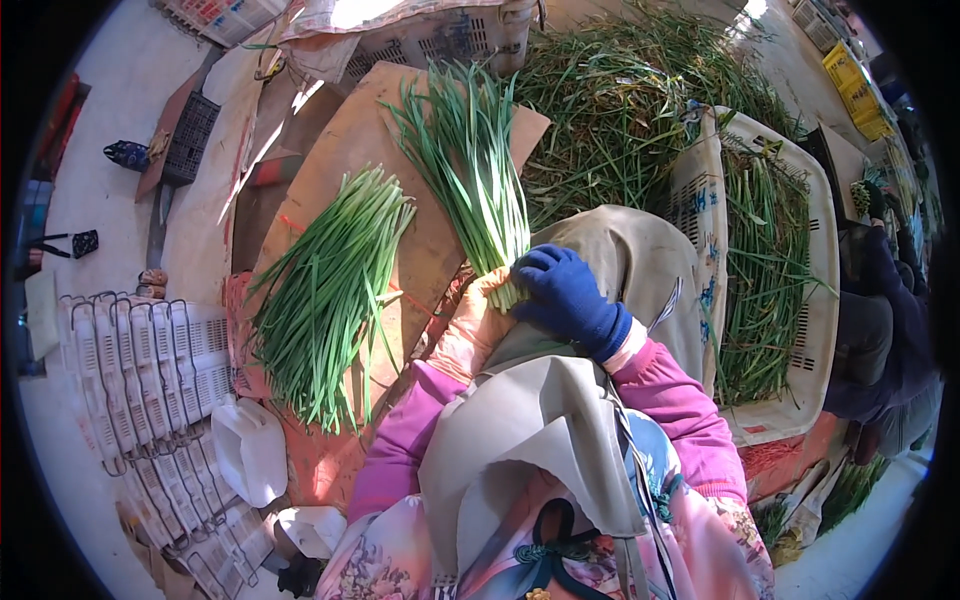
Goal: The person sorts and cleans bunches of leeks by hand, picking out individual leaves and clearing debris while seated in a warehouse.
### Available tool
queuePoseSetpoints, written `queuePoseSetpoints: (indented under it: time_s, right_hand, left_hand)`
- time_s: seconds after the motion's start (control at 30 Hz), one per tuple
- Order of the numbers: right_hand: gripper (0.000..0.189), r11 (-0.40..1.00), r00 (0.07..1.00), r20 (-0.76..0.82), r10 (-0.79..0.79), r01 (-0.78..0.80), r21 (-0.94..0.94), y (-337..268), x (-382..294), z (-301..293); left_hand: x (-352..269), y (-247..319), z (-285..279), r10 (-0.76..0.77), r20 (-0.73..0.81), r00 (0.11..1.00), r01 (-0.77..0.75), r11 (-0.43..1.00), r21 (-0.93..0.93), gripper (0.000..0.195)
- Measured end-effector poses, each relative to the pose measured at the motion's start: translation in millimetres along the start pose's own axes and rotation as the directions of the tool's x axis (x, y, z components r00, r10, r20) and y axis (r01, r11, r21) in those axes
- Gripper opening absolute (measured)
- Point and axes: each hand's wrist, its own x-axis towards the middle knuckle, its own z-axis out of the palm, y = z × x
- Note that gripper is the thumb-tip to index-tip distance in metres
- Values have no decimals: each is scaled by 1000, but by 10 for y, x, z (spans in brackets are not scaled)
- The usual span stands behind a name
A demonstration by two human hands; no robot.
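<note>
A bundle of long green leafy stalks, apparently garlic chives, lies over a brown board, its pale stem ends towards me. Around those ends closes my left hand, in an orange glove. My right hand, in a dark blue knitted glove, presses against the stem ends from the right; its fingertips are partly hidden, so I cannot tell whether it grips them. Another pile of the same greens rests on the board's left part, leaves towards me. A red string pokes out beside this pile.
On the right stands a white plastic crate holding greens. Loose leaves heap up beyond the board. Stacked white crates and a white plastic container stand at left. Another person sits at far right.
</note>
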Motion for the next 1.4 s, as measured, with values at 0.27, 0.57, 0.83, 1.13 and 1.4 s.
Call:
queuePoseSetpoints:
  time_s: [0.27,0.57,0.83,1.13,1.4]
  right_hand:
    - [5,904,925,-32,-379,363,-228,-49,-72,148]
    - [21,688,923,21,385,-303,660,23,-121,-348]
    - [20,857,922,-168,347,-239,457,-11,216,-370]
    - [19,538,832,-12,555,-348,768,121,529,-607]
    - [17,220,826,-67,560,-71,973,-101,-2,-627]
  left_hand:
    - [108,-85,-51,-90,14,996,91,993,-75,25]
    - [-82,-59,265,79,-20,997,-72,969,236,38]
    - [-327,-93,326,2,-32,999,13,893,449,42]
    - [-360,-109,351,35,100,994,-92,755,650,51]
    - [-358,-86,281,-29,144,989,-34,910,413,52]
